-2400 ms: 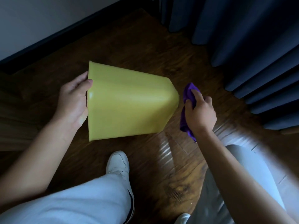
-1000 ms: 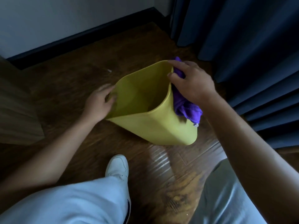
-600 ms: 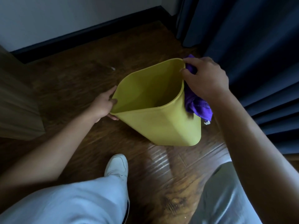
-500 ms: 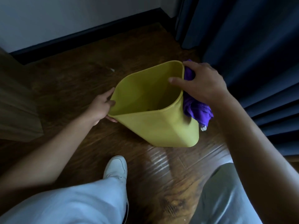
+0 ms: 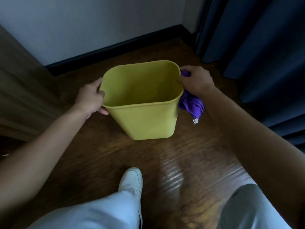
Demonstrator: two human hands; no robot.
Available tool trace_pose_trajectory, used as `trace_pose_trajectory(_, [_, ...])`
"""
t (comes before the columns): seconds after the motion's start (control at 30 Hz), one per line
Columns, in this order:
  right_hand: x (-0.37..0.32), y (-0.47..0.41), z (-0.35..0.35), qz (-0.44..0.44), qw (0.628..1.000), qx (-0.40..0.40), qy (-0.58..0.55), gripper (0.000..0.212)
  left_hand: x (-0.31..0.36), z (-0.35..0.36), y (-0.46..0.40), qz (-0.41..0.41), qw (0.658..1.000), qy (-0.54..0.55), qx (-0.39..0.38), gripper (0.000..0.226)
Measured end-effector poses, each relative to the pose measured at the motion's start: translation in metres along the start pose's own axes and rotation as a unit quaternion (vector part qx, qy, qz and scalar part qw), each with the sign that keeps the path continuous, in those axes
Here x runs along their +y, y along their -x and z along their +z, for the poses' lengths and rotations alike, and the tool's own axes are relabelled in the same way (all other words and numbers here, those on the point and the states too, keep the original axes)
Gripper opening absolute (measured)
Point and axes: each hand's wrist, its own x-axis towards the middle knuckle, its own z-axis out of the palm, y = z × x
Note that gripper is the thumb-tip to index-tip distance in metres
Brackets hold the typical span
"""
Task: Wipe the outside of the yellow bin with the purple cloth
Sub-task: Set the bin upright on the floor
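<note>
The yellow bin [image 5: 145, 113] stands upright on the wooden floor [image 5: 189, 159], its open mouth turned up to the camera, and nothing can be seen inside it. It looks like thin moulded plastic, so it is probably light and a little flexible; the walls are smooth and narrow toward the base, and a palm could slip on them. The rim is the stiffest part and the best place to take hold of. The left hand [image 5: 91, 97] grips this rim on the left side, with the thumb over the edge into the bin and the other fingers curled under it on the outside. On the opposite side the right hand [image 5: 196, 81] is closed around the purple cloth [image 5: 192, 105] and presses it against the outer wall just below the rim; the thumb touches the rim edge, and the loose end of the cloth hangs down beside the bin with a small white label at its tip. The cloth is soft and bunched, so it should follow the rounded corners easily. Because the bin is light, it may slide or tip under the wiping pressure, so the left hand should keep it steady. A white shoe [image 5: 131, 180] and pale trousers are near the camera, a dark blue curtain [image 5: 264, 47] hangs on the right, and a dark baseboard [image 5: 115, 48] runs along the wall behind.
</note>
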Motion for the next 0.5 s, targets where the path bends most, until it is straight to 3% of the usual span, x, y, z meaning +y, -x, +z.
trace_pose_trajectory(0.1, [-0.019,-0.015,0.018,-0.028,0.998,0.012,0.054,0.052,-0.008,-0.016,-0.001,0.009,0.998,-0.033,0.048,0.060])
trace_pose_trajectory(0.27, [-0.035,-0.031,0.049,-0.053,0.996,-0.073,0.014,0.059,-0.034,-0.027,0.003,0.010,0.992,-0.054,0.117,0.058])
trace_pose_trajectory(0.5, [-0.048,-0.045,0.098,-0.102,0.990,-0.041,0.090,0.054,-0.059,-0.028,-0.007,-0.011,0.986,-0.065,0.153,0.056])
